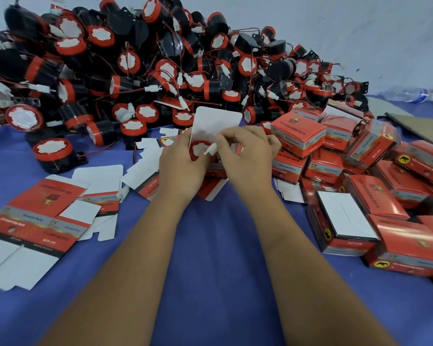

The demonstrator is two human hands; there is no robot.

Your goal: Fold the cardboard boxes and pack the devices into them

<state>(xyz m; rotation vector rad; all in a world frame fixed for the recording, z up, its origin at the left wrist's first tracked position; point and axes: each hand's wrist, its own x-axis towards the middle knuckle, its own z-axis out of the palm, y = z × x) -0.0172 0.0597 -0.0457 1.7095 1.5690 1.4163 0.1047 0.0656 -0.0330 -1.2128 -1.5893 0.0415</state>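
Head view: left hand grips a red printed cardboard box, white lid flap upright, at centre of the blue tablecloth. Black round device with red rim sits inside. Right hand pinches its white plastic connector.

A red-and-black device with a white-centred red face and a white plug on its wire sits in the mouth of a partly folded red box, whose white lid flap stands upright behind it. Behind, a big heap of the same devices sprawls across the blue cloth (wires and white plugs tangled through it). Flat unfolded box blanks lie to the left, and a pile of folded red boxes lies at the right, some tipped on their sides.
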